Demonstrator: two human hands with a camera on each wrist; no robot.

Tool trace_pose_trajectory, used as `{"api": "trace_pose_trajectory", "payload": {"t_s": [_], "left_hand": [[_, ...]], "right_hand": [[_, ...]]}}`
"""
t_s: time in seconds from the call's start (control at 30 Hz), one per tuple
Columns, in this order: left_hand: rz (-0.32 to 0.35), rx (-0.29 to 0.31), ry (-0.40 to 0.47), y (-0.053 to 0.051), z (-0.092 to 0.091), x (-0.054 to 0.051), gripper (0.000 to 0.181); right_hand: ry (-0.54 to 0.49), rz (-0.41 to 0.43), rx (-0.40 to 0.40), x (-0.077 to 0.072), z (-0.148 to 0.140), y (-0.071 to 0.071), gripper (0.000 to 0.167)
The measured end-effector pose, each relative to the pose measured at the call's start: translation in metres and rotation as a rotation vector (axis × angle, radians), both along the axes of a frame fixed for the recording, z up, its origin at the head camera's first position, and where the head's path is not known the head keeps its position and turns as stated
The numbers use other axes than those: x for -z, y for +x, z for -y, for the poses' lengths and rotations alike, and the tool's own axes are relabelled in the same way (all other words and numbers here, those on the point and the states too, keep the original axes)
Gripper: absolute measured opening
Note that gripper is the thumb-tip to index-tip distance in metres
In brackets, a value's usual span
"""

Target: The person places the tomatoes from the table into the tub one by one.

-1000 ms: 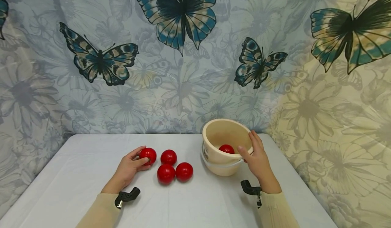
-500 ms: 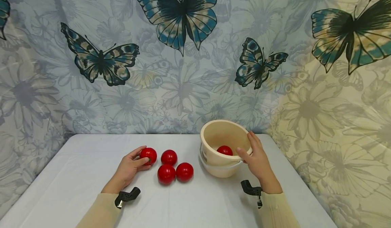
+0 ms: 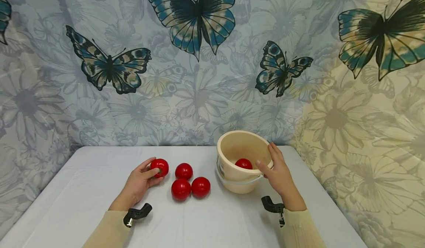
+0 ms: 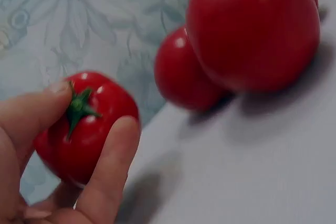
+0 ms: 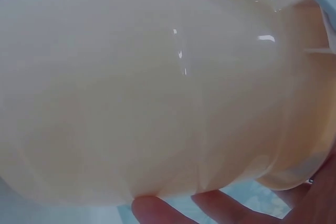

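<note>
Left hand: half curled, thumb and fingers spread to the width of one tomato, pinching it around its sides; that held tomato sits at the hand's 2 o'clock. The green stem shows between the digits, so keep pressure on the flesh beside it, firm enough that the smooth skin doesn't slip but never squeezing. It looks just off the table, though that is hard to confirm; any lift should go straight up, clear of its neighbours. Those lie outward: the far tomato at 3 o'clock from the held one, the near tomato between 4 and 5, the right-hand tomato just before 4.

Well beyond, at 3 o'clock, stands the bucket with one tomato inside. The right hand grips its rim around 4 o'clock, thumb over the edge, fingers on the outer wall; a steady hold there is best.
</note>
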State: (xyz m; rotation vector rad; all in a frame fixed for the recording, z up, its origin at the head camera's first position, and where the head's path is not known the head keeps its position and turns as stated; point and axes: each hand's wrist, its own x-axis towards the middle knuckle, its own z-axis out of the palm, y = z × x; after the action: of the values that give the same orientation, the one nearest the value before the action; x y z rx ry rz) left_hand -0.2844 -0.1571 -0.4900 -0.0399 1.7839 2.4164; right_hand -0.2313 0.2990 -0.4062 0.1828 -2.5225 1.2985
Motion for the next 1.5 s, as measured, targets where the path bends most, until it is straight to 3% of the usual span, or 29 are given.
{"api": "trace_pose_trajectory", "payload": {"t_s": [0.17,0.63,0.83,1.1,1.5], "left_hand": [[0.017,-0.022,0.125,0.004,-0.010,-0.021,0.066],[-0.113,0.121,0.190,0.011,-0.071,-0.094,0.053],[-0.154,0.176,0.205,0.010,-0.099,-0.117,0.051],[-0.184,0.213,0.186,0.007,-0.134,-0.132,0.049],[-0.185,0.236,0.102,0.001,-0.172,-0.135,0.050]], "right_hand": [[-0.024,0.002,-0.016,-0.001,0.001,0.001,0.086],[-0.012,0.005,0.005,-0.001,0.001,0.003,0.087],[-0.012,0.004,0.005,-0.002,0.001,0.003,0.087],[-0.013,0.003,0.007,-0.001,0.000,0.003,0.087],[-0.019,0.003,0.002,0.000,0.001,0.001,0.087]]}}
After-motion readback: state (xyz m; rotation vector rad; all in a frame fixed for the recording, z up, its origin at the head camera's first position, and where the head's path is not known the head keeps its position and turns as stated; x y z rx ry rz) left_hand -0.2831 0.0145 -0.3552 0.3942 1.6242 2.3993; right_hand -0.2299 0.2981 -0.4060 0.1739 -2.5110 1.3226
